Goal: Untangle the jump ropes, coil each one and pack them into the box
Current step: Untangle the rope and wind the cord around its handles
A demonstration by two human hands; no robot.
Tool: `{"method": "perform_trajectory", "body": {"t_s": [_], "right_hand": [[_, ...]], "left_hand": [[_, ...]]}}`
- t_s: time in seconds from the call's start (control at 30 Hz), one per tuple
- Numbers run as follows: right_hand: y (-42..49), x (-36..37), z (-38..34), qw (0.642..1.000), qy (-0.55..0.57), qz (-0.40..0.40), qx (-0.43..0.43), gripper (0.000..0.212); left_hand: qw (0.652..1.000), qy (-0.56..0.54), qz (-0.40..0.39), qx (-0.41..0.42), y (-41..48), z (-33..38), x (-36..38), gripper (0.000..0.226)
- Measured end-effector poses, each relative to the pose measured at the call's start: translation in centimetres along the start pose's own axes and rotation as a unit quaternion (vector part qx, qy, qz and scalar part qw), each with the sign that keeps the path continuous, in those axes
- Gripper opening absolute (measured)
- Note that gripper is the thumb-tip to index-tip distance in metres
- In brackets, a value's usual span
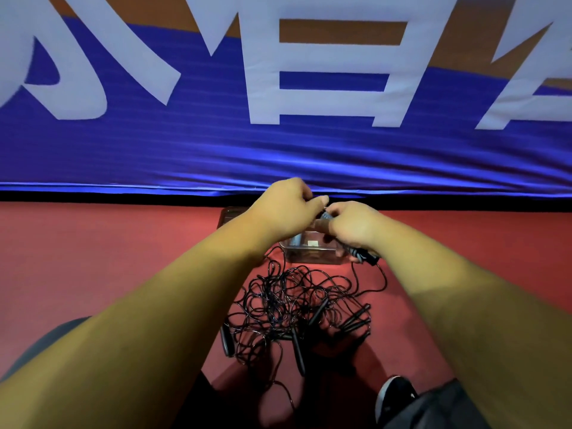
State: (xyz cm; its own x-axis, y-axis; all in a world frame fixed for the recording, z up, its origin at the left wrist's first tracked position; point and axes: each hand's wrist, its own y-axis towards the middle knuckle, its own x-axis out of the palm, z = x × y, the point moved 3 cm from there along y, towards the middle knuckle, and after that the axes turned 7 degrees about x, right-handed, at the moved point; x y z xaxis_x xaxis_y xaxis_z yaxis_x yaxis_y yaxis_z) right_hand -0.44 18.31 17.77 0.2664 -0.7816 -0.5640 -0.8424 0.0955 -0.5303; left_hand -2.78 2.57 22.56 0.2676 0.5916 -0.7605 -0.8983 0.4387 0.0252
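Left hand (284,209) is raised over clear box (309,253), fingers curled toward rope bundle (363,255); an actual pinch cannot be told. Box is set on red floor (123,258), at foot of blue banner (185,150). Tangled ropes (294,311) are heaped just before it. Bundle, black handles included, is gripped in right hand (353,226).

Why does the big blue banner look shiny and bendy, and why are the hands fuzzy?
In the head view, the wide-angle lens curves the bottom edge of the banner; light glints off its folds; the left hand and right hand look soft, likely motion blur; the jump ropes nearer the person lie in dark shadow.
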Motion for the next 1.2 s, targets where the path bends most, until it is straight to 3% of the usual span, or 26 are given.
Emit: {"method": "perform_trajectory", "body": {"t_s": [0.1,0.27,0.5,0.7,0.87,1.07,1.2], "right_hand": [[-0.3,0.4,-0.1,0.999,-0.033,-0.003,-0.002,0.023],[-0.5,1.1,-0.1,0.998,-0.055,-0.004,-0.002,0.022],[-0.1,1.9,0.0,0.996,-0.09,-0.028,0.001,0.032],[0.3,2.3,0.3,0.994,-0.104,-0.032,0.015,0.066],[-0.3,2.4,-0.4,0.995,-0.082,-0.061,-0.007,0.039],[-1.3,2.1,-0.3,0.992,-0.071,-0.102,0.008,0.044],[-1.9,1.1,-0.8,0.994,-0.069,-0.08,0.014,0.034]], "left_hand": [[0.998,0.037,-0.032,-0.046,-0.2,-0.7,-0.4,0.046],[0.993,0.041,-0.086,-0.068,-0.4,-1.3,-0.8,0.03],[0.994,0.051,-0.084,-0.04,-0.4,-1.9,-0.8,0.016],[0.996,0.058,-0.072,-0.008,-0.2,-1.2,-0.1,0.021],[0.994,0.098,-0.043,0.011,0.2,-1.5,-0.1,0.023],[0.988,0.092,-0.097,0.073,0.0,-0.7,-0.1,0.02],[0.978,0.108,-0.118,0.13,-0.5,0.6,0.2,0.017]]}}
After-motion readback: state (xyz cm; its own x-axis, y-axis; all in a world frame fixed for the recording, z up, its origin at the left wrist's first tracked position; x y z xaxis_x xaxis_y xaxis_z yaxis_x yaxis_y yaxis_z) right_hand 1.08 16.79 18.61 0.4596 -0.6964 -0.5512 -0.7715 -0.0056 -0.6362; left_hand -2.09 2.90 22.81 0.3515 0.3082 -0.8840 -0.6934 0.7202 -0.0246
